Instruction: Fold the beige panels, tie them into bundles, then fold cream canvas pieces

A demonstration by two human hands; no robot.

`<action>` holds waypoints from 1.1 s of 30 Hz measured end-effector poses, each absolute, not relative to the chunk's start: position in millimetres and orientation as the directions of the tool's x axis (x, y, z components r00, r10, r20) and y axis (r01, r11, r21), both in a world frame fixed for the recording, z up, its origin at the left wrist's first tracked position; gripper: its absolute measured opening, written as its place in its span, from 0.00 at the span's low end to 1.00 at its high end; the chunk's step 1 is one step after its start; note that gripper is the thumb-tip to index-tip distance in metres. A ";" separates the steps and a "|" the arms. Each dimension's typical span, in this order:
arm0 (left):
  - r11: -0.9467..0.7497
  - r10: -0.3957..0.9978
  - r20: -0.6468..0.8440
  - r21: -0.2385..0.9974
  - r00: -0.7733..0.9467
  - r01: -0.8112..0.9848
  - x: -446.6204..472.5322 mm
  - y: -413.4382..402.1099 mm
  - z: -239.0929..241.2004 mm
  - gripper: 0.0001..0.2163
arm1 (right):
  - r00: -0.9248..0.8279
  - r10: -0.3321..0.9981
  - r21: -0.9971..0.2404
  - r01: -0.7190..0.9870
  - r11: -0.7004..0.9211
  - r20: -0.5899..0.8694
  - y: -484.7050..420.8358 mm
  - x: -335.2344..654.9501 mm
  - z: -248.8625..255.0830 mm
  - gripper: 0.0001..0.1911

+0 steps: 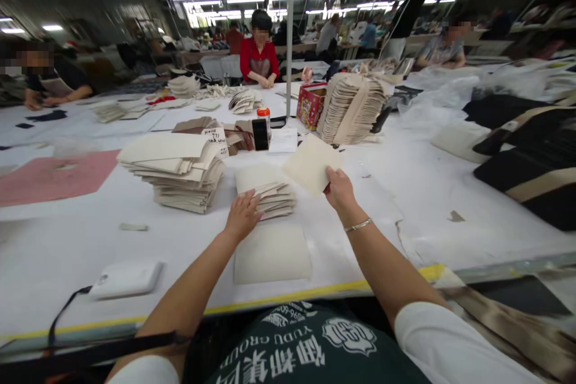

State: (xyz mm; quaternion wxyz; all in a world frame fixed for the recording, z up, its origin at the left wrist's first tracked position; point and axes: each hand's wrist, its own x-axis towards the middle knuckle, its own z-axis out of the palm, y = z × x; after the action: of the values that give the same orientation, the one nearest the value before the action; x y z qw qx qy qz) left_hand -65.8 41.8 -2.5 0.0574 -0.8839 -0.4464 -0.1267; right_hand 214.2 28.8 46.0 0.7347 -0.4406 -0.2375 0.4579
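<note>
My right hand (339, 190) pinches the edge of a cream fabric panel (310, 165), which is raised at a tilt above the table. My left hand (243, 214) rests with its fingers spread on the left side of a low stack of cream panels (272, 199). One more cream panel (272, 255) lies flat on the table just in front of that stack, nearer to me. Left of my left hand stands a taller, uneven pile of cream panels (173, 171).
Behind the stacks are a dark phone (260, 134), an orange-topped can (263, 113), a red box (310, 105) and a tied bundle of panels (351, 109). A white power bank (126, 279) lies front left. A metal pole (290, 36) rises mid-table. Co-workers sit around.
</note>
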 end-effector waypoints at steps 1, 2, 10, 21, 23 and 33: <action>-0.645 0.738 0.277 0.020 0.615 0.764 -66.2 27.5 -5.2 0.22 | 0.440 0.896 -0.868 -0.466 0.170 -0.061 13.1 215.9 40.7 0.13; -0.701 0.691 0.275 0.026 0.669 0.713 -68.1 11.6 -10.2 0.22 | 0.418 0.905 -0.877 -0.460 0.138 -0.076 -2.9 217.7 34.1 0.14; -0.811 0.573 0.251 0.040 0.780 0.584 -115.3 -73.0 -64.5 0.22 | 0.450 0.831 -0.894 -0.433 -0.117 -0.327 -110.2 256.1 -24.5 0.17; -0.702 0.685 0.390 0.125 0.616 0.702 -126.0 -99.3 -46.5 0.09 | -0.044 0.904 -0.696 -0.624 -0.357 -0.425 -90.9 135.4 -31.4 0.15; -0.585 0.771 0.411 0.154 0.486 0.797 -143.8 -105.5 -42.4 0.10 | -0.038 0.897 -0.694 -0.620 -0.367 -0.440 -84.7 128.5 -39.6 0.16; -0.404 0.903 0.251 0.215 0.349 0.889 -153.2 -81.0 -40.1 0.06 | -0.061 0.894 -0.676 -0.633 -0.378 -0.443 -85.8 131.8 -49.3 0.15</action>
State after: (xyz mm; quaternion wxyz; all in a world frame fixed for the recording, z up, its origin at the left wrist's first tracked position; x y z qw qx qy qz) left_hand -153.2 -81.0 -40.1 -0.0205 -0.8212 -0.5455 -0.1664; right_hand 131.8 -85.8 -49.3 0.5360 -0.4267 -0.1533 0.7121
